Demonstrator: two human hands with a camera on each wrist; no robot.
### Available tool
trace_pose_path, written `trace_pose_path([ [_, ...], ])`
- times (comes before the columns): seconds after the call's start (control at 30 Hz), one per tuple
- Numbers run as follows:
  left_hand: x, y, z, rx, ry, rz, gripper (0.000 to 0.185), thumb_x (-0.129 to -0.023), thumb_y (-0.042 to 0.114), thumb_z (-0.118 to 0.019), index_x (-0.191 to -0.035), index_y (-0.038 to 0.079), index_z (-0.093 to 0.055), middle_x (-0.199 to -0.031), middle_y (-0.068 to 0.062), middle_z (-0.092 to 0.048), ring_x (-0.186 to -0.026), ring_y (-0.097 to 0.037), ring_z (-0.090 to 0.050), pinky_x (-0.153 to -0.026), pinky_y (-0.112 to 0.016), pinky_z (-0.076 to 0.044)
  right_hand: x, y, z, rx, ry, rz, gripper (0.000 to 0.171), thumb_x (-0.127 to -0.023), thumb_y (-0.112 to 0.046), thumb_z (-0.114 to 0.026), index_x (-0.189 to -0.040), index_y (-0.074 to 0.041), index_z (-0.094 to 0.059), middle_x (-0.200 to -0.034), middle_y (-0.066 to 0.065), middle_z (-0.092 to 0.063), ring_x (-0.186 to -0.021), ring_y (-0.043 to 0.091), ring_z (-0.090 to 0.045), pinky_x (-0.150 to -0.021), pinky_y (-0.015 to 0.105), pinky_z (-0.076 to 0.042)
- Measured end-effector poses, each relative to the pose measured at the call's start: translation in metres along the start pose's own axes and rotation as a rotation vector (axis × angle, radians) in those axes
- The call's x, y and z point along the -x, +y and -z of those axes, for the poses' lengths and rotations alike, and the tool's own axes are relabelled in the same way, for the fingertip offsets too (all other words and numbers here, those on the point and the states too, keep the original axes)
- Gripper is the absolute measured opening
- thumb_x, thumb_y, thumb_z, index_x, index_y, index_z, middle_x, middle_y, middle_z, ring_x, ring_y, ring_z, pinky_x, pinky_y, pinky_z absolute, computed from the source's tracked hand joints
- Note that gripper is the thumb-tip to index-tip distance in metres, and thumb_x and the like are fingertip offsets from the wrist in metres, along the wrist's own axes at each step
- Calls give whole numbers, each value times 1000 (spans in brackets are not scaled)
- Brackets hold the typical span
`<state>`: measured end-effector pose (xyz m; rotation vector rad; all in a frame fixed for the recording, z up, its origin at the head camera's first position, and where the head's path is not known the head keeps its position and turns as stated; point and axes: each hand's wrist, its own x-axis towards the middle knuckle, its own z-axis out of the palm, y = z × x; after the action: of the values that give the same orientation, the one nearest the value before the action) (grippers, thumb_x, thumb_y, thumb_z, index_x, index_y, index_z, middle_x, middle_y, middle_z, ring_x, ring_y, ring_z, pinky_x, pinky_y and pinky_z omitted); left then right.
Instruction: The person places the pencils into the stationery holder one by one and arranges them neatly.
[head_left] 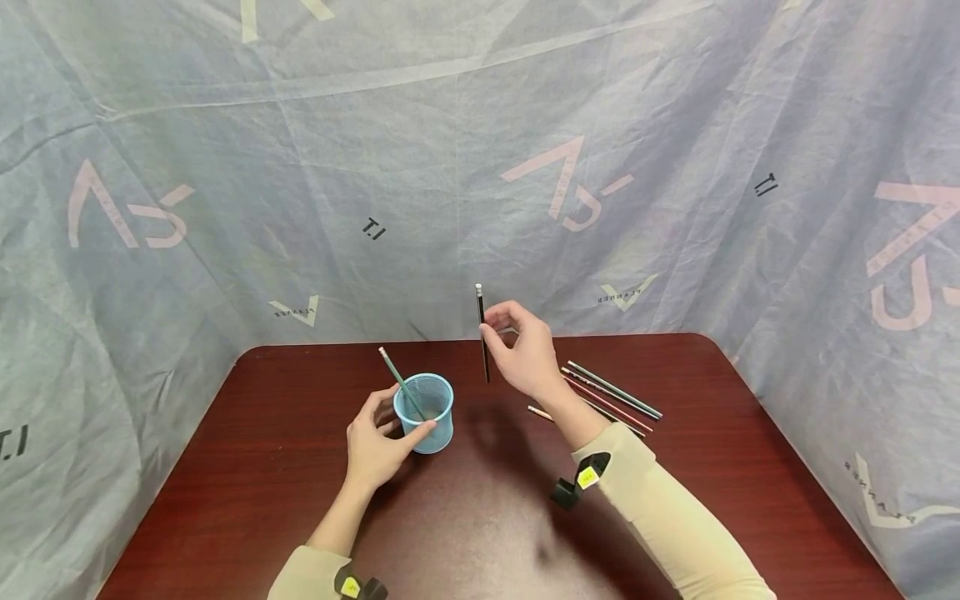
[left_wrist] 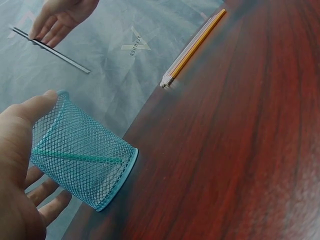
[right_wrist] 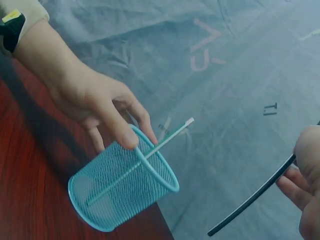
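While the left hand (head_left: 375, 446) curls around the blue mesh cup (head_left: 425, 412) on the worktop (head_left: 480, 508), a green pencil (head_left: 400, 382) leans inside it. The right hand (head_left: 525, 350), raised above the worktop, pinches a black pencil (head_left: 482, 332) nearly upright.

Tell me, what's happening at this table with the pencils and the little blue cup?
A person sits at a dark red table. Their left hand grips a blue mesh cup, which already has one green pencil leaning inside. Their right hand pinches a black pencil, upright in the air to the right of the cup. A few more pencils lie on the table to the right.
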<state>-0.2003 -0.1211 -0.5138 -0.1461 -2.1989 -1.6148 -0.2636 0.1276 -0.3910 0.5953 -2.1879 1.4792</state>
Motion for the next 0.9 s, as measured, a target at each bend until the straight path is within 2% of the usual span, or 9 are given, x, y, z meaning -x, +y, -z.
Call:
trace_pose_path([
  [0.13,0,1,0,-9,-5,-1,72,-73,18,-100,-136,8,-66,-126,-14,-76,-116,-33,-75,-93,-51,-65,-1,-5,-7,-84,13,3,13,-100,-6,-73,-112,-3,-68,-100,13,-74,-93,21,-72,-78,22,-62],
  [0.4,1,0,-1,-2,2,-5,72,-73,17,-101,-136,9,-67,-127,-13,-75,-116,-34,-75,-93,-52,-65,0,-9,-25,-177,-30,59,12,-102,-5,-70,-112,-1,-64,-103,15,-71,-97,24,-73,-78,34,-65],
  [0.5,1,1,-2,2,-4,-4,72,-73,17,-100,-136,9,-66,-127,-13,-75,-116,-33,-75,-94,-53,-65,2,-9,-32,-169,-49,85,11,-102,-5,-70,-111,-2,-63,-103,14,-70,-97,24,-74,-79,37,-66],
  [0.63,1,1,-2,4,-9,1,71,-74,18,-100,-136,9,-66,-127,-14,-75,-116,-34,-75,-94,-54,-64,5,-6,-38,-134,-72,95,11,-102,-5,-70,-111,-2,-64,-103,13,-70,-96,24,-75,-79,33,-66],
  [0.9,1,3,-1,13,-8,16,71,-73,17,-100,-135,9,-66,-128,-13,-75,-116,-33,-75,-95,-54,-64,10,0,-53,-90,-139,69,12,-102,-5,-70,-111,-3,-63,-103,13,-72,-94,22,-75,-78,28,-65],
])
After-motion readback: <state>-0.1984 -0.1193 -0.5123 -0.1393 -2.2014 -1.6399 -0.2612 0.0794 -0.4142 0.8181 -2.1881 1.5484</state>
